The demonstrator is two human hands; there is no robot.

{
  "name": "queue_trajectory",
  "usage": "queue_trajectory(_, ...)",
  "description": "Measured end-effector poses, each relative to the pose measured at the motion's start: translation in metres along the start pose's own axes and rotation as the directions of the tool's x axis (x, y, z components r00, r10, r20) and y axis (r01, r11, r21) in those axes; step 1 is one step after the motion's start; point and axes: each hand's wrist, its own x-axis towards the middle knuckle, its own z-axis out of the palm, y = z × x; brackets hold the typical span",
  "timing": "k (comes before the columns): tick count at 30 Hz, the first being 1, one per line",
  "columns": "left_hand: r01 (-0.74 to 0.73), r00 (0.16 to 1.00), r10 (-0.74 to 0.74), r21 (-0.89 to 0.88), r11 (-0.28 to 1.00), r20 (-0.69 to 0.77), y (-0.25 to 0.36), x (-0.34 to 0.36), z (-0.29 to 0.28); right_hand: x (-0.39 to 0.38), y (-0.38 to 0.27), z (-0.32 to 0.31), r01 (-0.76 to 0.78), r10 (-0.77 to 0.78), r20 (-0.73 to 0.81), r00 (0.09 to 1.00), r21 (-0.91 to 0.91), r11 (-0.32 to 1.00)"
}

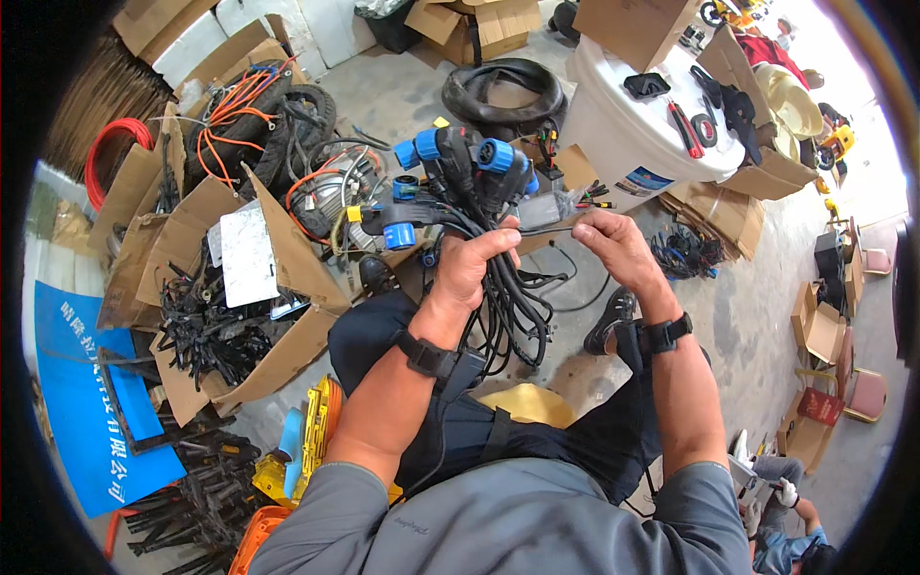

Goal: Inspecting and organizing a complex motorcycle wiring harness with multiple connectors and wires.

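My left hand [467, 266] is closed around a thick bundle of black cables [517, 321], held up over my lap. Above that fist the cable ends fan out, tipped with several blue round connectors [495, 155]; one blue connector [398, 236] sticks out to the left beside a small yellow tag [354, 214]. Below it, the black loops hang down between my knees. My right hand [616, 247] pinches a thin dark strand [549, 229] that runs level from the bundle. Whether that strand is a cable or a tie I cannot tell.
An open cardboard box [305, 331] of black cables stands left. Orange cables [240, 115] lie on tires behind it. Ahead right, a white drum [613, 120] carries red-handled scissors [686, 132]. A coil of dark cables [688, 251] lies on the floor. Another person [786, 508] sits lower right.
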Motion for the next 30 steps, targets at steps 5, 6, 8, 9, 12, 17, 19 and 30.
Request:
queue_trajectory(5, 0.052, 0.989, -0.061, 0.073, 0.996, 0.134, 0.001, -0.014, 0.022, 0.014, 0.003, 0.006, 0.023, -0.023, 0.007, 1.0, -0.116, 0.993)
queue_trajectory(6, 0.059, 0.988, -0.069, 0.073, 0.996, 0.141, 0.0, -0.016, 0.024, 0.015, 0.011, 0.008, 0.016, -0.016, -0.001, 1.0, -0.116, 0.993)
queue_trajectory(8, 0.078, 0.968, -0.116, 0.172, 0.982, 0.224, 0.0, -0.018, 0.023, 0.015, 0.024, 0.014, 0.043, -0.042, 0.012, 0.999, -0.069, 0.997)
queue_trajectory(9, 0.089, 0.953, -0.157, 0.254, 0.963, 0.261, 0.002, -0.019, 0.02, 0.012, 0.02, 0.011, -0.004, 0.001, -0.023, 1.0, -0.173, 0.985)
queue_trajectory(12, -0.047, 0.919, -0.139, 0.452, 0.891, 0.369, 0.006, -0.025, 0.029, 0.013, 0.039, -0.014, 0.262, -0.255, 0.067, 0.965, -0.155, 0.952)
queue_trajectory(17, -0.379, 0.84, -0.144, 0.757, 0.532, 0.522, -0.025, -0.031, 0.035, 0.007, 0.036, -0.065, 0.332, -0.278, 0.189, 0.942, -0.389, 0.86)
queue_trajectory(19, -0.464, 0.775, -0.163, 0.724, 0.51, 0.611, -0.034, -0.028, 0.034, 0.003, 0.03, -0.08, 0.288, -0.164, 0.281, 0.946, -0.489, 0.823)
queue_trajectory(30, -0.831, 0.547, -0.165, 0.509, -0.226, 0.82, -0.082, -0.039, 0.051, -0.033, 0.027, -0.096, 0.106, 0.012, 0.168, 0.986, -0.675, 0.73)
